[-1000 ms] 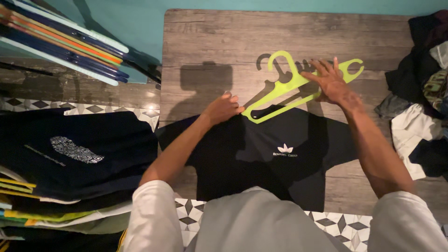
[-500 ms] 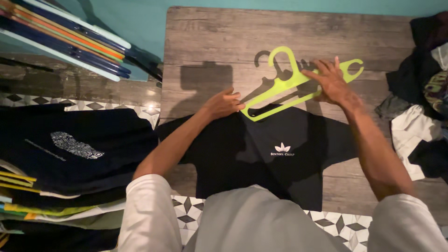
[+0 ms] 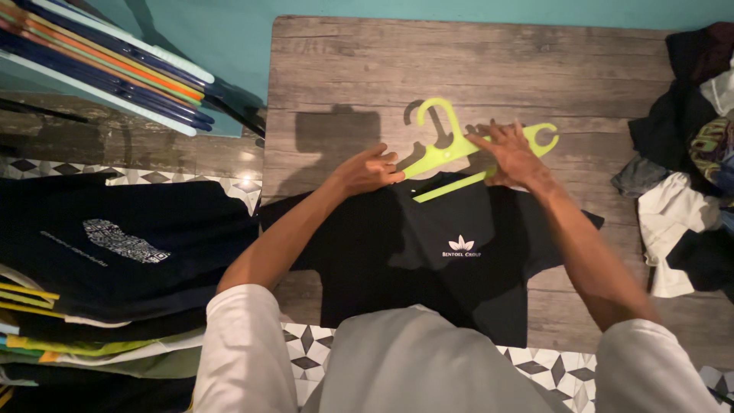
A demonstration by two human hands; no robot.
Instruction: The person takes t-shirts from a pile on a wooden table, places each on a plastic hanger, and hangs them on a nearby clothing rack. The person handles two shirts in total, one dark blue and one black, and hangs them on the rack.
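A black T-shirt (image 3: 428, 252) with a small white flower emblem lies flat on the grey wooden table (image 3: 474, 61). A lime-green plastic hanger (image 3: 447, 149) rests at the shirt's collar, its hook pointing away from me. My left hand (image 3: 368, 170) grips the hanger's left end at the collar. My right hand (image 3: 514, 157) presses down on the hanger's right arm, fingers spread over it.
A pile of mixed clothes (image 3: 692, 160) sits at the table's right edge. On the left is a stack of folded dark shirts (image 3: 99, 260) with coloured ones beneath. Coloured flat rods or boards (image 3: 107, 69) lean at top left. Patterned tile floor (image 3: 306, 344) shows below.
Both hands have shifted slightly with the hanger at the collar; the hanger's left end now sits lower, against the shirt's neck opening.
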